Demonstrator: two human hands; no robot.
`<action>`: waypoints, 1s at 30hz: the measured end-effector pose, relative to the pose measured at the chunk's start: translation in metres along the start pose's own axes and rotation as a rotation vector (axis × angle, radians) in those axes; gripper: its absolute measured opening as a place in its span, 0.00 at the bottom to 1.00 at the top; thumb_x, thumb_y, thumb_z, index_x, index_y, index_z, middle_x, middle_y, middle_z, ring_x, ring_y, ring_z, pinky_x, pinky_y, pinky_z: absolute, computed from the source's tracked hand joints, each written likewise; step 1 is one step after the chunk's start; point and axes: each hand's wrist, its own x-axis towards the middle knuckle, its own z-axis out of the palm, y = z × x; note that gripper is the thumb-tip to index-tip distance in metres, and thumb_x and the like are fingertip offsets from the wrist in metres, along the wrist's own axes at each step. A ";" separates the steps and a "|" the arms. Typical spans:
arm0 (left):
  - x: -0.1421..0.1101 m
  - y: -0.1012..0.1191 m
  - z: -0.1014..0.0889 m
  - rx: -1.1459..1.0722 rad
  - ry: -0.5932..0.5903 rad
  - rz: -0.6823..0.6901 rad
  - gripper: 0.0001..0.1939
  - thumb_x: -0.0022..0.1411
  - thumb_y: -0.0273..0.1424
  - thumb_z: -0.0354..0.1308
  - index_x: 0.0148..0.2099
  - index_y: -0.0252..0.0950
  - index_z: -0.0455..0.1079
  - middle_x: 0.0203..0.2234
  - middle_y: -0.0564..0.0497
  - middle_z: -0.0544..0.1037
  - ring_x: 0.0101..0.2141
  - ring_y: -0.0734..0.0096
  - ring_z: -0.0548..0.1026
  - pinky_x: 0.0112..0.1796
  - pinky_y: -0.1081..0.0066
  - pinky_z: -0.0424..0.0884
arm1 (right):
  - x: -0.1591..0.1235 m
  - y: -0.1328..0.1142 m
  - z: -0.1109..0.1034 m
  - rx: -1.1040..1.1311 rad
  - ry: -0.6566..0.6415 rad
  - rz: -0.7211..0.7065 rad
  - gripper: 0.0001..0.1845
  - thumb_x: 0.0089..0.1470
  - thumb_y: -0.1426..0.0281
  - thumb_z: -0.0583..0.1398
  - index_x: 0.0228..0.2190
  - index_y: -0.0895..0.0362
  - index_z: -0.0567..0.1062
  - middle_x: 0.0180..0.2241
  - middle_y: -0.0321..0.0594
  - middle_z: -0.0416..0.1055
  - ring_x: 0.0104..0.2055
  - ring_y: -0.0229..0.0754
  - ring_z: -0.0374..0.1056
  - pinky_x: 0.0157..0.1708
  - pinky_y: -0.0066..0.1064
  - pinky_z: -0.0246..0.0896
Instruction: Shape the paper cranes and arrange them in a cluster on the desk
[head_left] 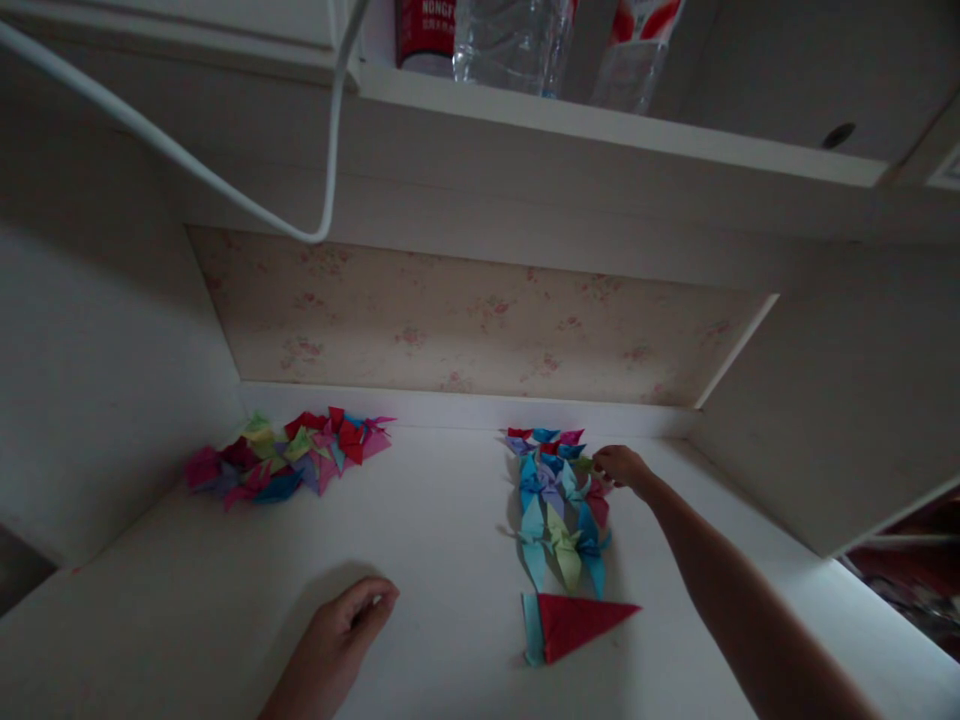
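Note:
My right hand point(621, 466) reaches to the far end of a block of folded paper cranes point(552, 484) laid in rows. Its fingers are pinched at an olive-green paper crane point(583, 464) at the right edge of that block. Nearest me in the block are light blue, yellow-green and blue cranes. My left hand point(346, 632) hovers over or rests on the white tabletop point(442, 540), fingers curled with thumb against them and nothing visible inside. A loose pile of cranes point(292, 455), pink, red, green and purple, lies at the back left.
Just below the rows lie a folded red paper triangle point(585, 625) and a light blue paper strip point(532, 630). A white cable point(225, 190) hangs at upper left. Overhead, a shelf point(615, 125) holds clear plastic bottles point(510, 45) and a red container point(426, 35). Side panels flank the tabletop.

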 end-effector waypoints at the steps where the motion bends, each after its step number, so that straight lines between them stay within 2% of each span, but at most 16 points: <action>1: 0.000 0.002 0.000 0.000 0.000 0.005 0.19 0.59 0.47 0.50 0.37 0.38 0.73 0.31 0.50 0.77 0.36 0.64 0.73 0.38 0.72 0.68 | 0.001 -0.002 0.001 0.011 -0.029 0.004 0.08 0.47 0.71 0.58 0.22 0.60 0.77 0.22 0.43 0.74 0.19 0.38 0.69 0.18 0.24 0.60; 3: -0.001 0.005 0.000 -0.004 0.002 0.010 0.19 0.59 0.47 0.51 0.36 0.38 0.73 0.30 0.51 0.76 0.35 0.64 0.73 0.37 0.72 0.68 | 0.003 -0.005 0.004 0.040 -0.099 0.017 0.09 0.48 0.71 0.57 0.24 0.60 0.77 0.24 0.44 0.75 0.21 0.39 0.70 0.18 0.24 0.60; 7: -0.001 0.008 -0.001 -0.016 0.011 0.000 0.19 0.58 0.48 0.51 0.35 0.38 0.73 0.29 0.50 0.76 0.34 0.64 0.73 0.36 0.72 0.68 | 0.005 -0.008 0.006 0.056 -0.155 0.023 0.09 0.48 0.71 0.57 0.26 0.60 0.78 0.27 0.46 0.76 0.23 0.39 0.70 0.18 0.23 0.59; 15: -0.002 0.010 -0.001 -0.045 0.018 0.029 0.18 0.58 0.46 0.52 0.34 0.38 0.74 0.29 0.50 0.76 0.33 0.65 0.72 0.36 0.72 0.68 | -0.006 -0.008 -0.002 0.007 -0.137 0.047 0.09 0.48 0.69 0.57 0.27 0.59 0.78 0.24 0.44 0.75 0.22 0.40 0.70 0.16 0.23 0.58; 20: -0.003 0.011 -0.001 -0.034 0.020 0.010 0.19 0.58 0.47 0.51 0.35 0.38 0.73 0.29 0.50 0.76 0.33 0.64 0.73 0.36 0.72 0.68 | -0.011 -0.007 -0.011 -0.045 -0.066 0.032 0.12 0.52 0.68 0.56 0.33 0.59 0.78 0.28 0.46 0.77 0.23 0.42 0.71 0.19 0.26 0.60; 24: -0.002 0.009 -0.001 -0.041 0.020 0.027 0.19 0.58 0.47 0.51 0.36 0.38 0.74 0.29 0.50 0.76 0.33 0.64 0.73 0.37 0.71 0.68 | -0.020 -0.010 -0.020 -0.110 0.053 -0.019 0.13 0.53 0.67 0.55 0.35 0.58 0.78 0.29 0.47 0.77 0.32 0.46 0.73 0.28 0.29 0.61; 27: -0.003 0.010 -0.001 -0.053 0.027 0.039 0.18 0.58 0.46 0.52 0.36 0.38 0.75 0.30 0.50 0.77 0.33 0.65 0.73 0.36 0.71 0.68 | -0.036 -0.018 -0.026 -0.141 0.131 -0.058 0.14 0.54 0.66 0.54 0.36 0.56 0.77 0.31 0.45 0.77 0.38 0.48 0.72 0.32 0.30 0.60; 30: -0.004 0.011 -0.001 -0.060 0.029 0.063 0.17 0.58 0.45 0.51 0.36 0.38 0.75 0.29 0.51 0.77 0.32 0.65 0.72 0.35 0.72 0.67 | -0.058 -0.032 -0.030 -0.147 0.188 -0.087 0.15 0.55 0.65 0.52 0.40 0.53 0.76 0.34 0.43 0.77 0.39 0.48 0.72 0.33 0.30 0.59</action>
